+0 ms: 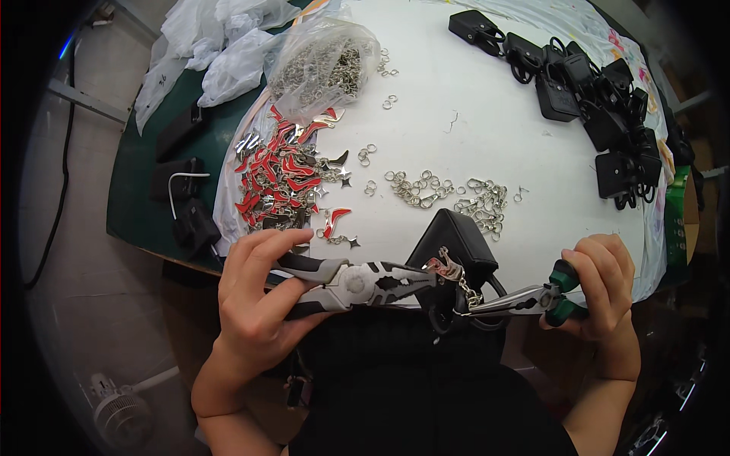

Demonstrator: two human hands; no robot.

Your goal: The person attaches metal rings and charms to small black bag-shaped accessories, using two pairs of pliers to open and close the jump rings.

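My left hand [258,296] grips grey-and-black combination pliers [354,283], their jaws reaching right toward a small black box-shaped pouch [460,239] at the table's near edge. A silvery and red charm [447,266] hangs by a short chain [471,293] in front of the pouch, close to those jaw tips. From the other side, my right hand [604,285] is closed around green-handled needle-nose pliers [525,300]. Their tips meet the lower end of the chain, beside the pouch's black strap [493,323]. Whether either pair of jaws pinches a ring is too small to tell.
Red shoe-shaped charms [281,178] lie heaped at the left, below a clear bag of metal rings [327,72]. Loose rings [418,188] and clasps [487,201] lie beyond the pouch. Several black pouches [559,99] line the right side; crumpled white bags [236,72] sit far left.
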